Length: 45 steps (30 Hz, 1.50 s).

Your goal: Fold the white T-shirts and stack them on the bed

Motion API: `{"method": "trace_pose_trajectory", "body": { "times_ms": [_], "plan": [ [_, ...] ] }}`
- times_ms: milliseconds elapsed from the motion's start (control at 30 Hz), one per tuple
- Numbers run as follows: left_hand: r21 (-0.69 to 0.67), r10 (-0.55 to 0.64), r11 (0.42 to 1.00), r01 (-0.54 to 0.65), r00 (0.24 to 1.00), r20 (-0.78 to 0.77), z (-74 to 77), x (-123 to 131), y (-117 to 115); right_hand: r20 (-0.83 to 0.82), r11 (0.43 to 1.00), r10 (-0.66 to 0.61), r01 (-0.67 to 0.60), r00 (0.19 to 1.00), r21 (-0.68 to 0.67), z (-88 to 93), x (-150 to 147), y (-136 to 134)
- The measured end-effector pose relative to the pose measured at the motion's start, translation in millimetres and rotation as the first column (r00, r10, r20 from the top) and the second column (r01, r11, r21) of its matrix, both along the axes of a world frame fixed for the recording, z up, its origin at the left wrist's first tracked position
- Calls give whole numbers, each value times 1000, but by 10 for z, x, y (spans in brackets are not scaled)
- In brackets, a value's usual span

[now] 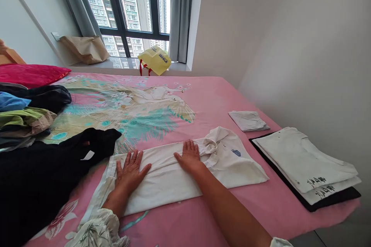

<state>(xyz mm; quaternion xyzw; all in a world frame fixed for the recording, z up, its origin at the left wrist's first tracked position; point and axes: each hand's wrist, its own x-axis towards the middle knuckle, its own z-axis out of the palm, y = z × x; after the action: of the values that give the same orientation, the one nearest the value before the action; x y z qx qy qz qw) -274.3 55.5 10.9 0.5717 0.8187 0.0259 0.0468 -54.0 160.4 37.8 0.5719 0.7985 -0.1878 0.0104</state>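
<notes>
A white polo shirt (232, 162) with a small blue chest logo lies partly folded on the pink bedspread (220, 92). My left hand (130, 170) rests flat on the shirt's lower part, fingers spread. My right hand (189, 156) presses flat on the shirt's middle, just left of the collar. Neither hand grips anything.
A black garment (43, 177) lies at the left, beside a heap of unfolded clothes (26, 115). At the right sit a stack of folded white and black shirts (304, 166) and a small folded grey cloth (249, 120). A yellow bag (155, 60) and brown paper bag (87, 48) sit on the windowsill.
</notes>
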Motion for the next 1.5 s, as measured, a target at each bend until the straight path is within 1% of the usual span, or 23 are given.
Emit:
{"method": "trace_pose_trajectory", "body": {
  "times_ms": [33, 67, 100, 133, 200, 233, 267, 333, 400, 467, 533, 567, 633, 733, 800, 867, 933, 1000, 1100, 1200, 1333, 1433, 1500],
  "plan": [
    [1, 0, 1000, 0, 1000, -2, -7, -4, 5, 15, 996, -88, 87, 996, 20, -3, 104, 50],
    [2, -1, 1000, 1, 1000, -4, -13, -8, 9, 1, 992, -119, 119, 993, 45, 18, 215, 65],
    [0, -2, 1000, 2, 1000, -7, -19, -11, 13, -46, 992, -89, 92, 995, 83, 56, 328, 47],
    [-3, 0, 1000, 0, 1000, -9, -25, -14, 17, -117, 989, -14, 30, 993, 144, 103, 445, 0],
    [-8, 1, 1000, -1, 1000, -15, -33, -19, 26, -267, 943, 154, -61, 951, 327, 189, 707, -137],
    [-8, -1, 1000, 1, 1000, -19, -36, -21, 32, -322, 910, 196, -49, 926, 413, 214, 863, -207],
    [-4, -4, 1000, 4, 1000, -24, -37, -24, 36, -362, 882, 197, -3, 911, 472, 221, 1040, -267],
    [9, -14, 1000, 14, 999, -31, -34, -34, 41, -408, 850, 120, 119, 905, 514, 186, 1444, -341],
    [17, -17, 1000, 18, 999, -38, -21, -43, 37, -417, 831, 53, 192, 907, 523, 104, 1858, -367],
    [43, -1, 999, 3, 998, -61, 7, -26, 35, -406, 819, 40, 203, 913, 537, 10, 2190, -385],
    [127, 13, 992, 0, 995, -96, 58, 71, 53, -384, 817, 70, 168, 921, 551, -73, 2382, -424],
    [183, -7, 983, 26, 995, -104, 96, 170, 74, -376, 816, 87, 151, 922, 558, -106, 2424, -452],
    [281, -132, 948, 152, 987, -87, 194, 492, 150, -369, 805, 107, 137, 923, 576, -158, 2432, -517],
    [338, -417, 854, 396, 909, -10, 373, 1242, 351, -377, 776, 99, 166, 921, 609, -194, 2383, -600],
    [339, -542, 797, 500, 840, 37, 476, 1779, 533, -380, 763, 123, 157, 917, 627, -196, 2376, -634],
    [327, -599, 771, 546, 796, 82, 538, 2203, 725, -385, 756, 174, 128, 906, 642, -185, 2396, -650],
    [312, -606, 773, 552, 788, 109, 551, 2438, 898, -398, 759, 209, 109, 893, 642, -163, 2422, -648],
    [295, -593, 787, 541, 795, 124, 523, 2486, 1027, -420, 771, 216, 110, 882, 628, -129, 2433, -619],
    [260, -557, 820, 509, 814, 163, 453, 2367, 1130, -455, 792, 225, 110, 862, 600, -60, 2395, -510],
    [218, -478, 873, 437, 855, 201, 406, 2271, 1171, -473, 822, 247, 77, 846, 565, 1, 2297, -333],
    [156, -428, 903, 401, 873, 232, 410, 2351, 1175, -440, 870, 234, 16, 867, 494, 26, 2160, -77],
    [121, -388, 921, 369, 887, 249, 441, 2452, 1154, -403, 889, 123, 80, 907, 451, 14, 2112, 103],
    [114, -339, 941, 320, 905, 256, 455, 2479, 1151, -355, 898, -57, 203, 933, 391, 4, 2108, 222]
  ]
}}
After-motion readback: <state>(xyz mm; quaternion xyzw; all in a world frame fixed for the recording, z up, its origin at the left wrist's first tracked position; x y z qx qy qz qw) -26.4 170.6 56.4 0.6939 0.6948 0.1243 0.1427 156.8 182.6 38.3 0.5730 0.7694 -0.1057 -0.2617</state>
